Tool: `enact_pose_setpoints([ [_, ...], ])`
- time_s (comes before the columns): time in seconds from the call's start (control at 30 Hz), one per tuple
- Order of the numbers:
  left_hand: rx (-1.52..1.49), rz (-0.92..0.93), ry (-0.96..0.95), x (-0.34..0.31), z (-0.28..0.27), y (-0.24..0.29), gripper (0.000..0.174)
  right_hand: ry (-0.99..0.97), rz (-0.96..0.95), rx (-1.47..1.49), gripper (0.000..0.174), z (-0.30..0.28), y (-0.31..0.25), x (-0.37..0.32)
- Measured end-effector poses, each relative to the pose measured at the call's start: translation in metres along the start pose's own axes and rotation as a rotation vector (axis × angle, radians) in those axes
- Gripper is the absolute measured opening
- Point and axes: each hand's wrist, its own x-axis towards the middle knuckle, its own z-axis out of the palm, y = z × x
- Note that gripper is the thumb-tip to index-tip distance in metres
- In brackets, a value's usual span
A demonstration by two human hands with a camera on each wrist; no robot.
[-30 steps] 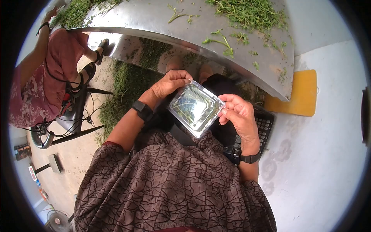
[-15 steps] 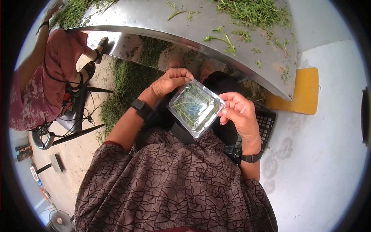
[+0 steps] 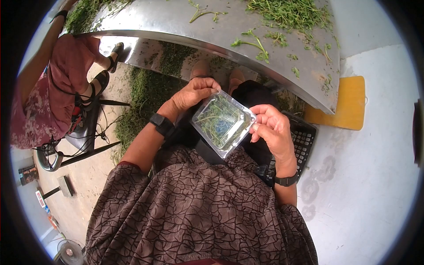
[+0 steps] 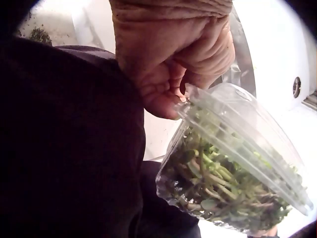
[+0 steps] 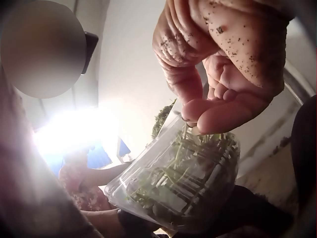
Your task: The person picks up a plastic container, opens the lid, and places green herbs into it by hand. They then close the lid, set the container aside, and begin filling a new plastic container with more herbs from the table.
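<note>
A clear plastic clamshell box (image 3: pixel 223 124), packed with leafy green stems (image 4: pixel 223 186), is held tilted over the lap. My left hand (image 3: pixel 196 94) pinches its far left corner between thumb and fingers. At the right corner, my right hand (image 3: pixel 274 133) pinches the rim with thumb and fingertips. In the left wrist view the lid lies over the stems, its edge along the box's rim. Specks of dirt cling to the right palm (image 5: pixel 242 44) in the right wrist view.
A metal table (image 3: pixel 176 20) ahead bears a heap of greens (image 3: pixel 291 15) and loose sprigs. More greens (image 3: pixel 143 101) lie on the floor at left. A black crate (image 3: pixel 304 141) and yellow board (image 3: pixel 342 108) are at right. Another person (image 3: pixel 66 84) sits at left.
The bright glare on the lid has shrunk, and the stems show more clearly through it. Both hands keep their hold on the box. The other person's arm has shifted slightly.
</note>
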Motion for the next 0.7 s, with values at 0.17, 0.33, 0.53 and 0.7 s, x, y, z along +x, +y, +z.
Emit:
enact_pose_setpoints([
  [0.17,0.007,0.033,0.011,0.002,0.001,-0.006,0.016,0.056,-0.060,-0.015,0.029,0.005,-0.005,-0.004],
  [0.33,0.109,-0.017,-0.043,-0.004,0.002,0.006,0.016,0.006,-0.078,-0.011,0.027,0.005,-0.006,-0.008],
  [0.53,0.198,-0.074,-0.068,-0.015,0.005,0.005,0.015,-0.045,-0.017,0.008,0.025,0.009,-0.002,-0.010],
  [0.7,0.296,-0.049,-0.052,-0.022,0.009,0.011,0.015,-0.097,-0.010,-0.007,0.023,0.011,0.000,-0.006],
])
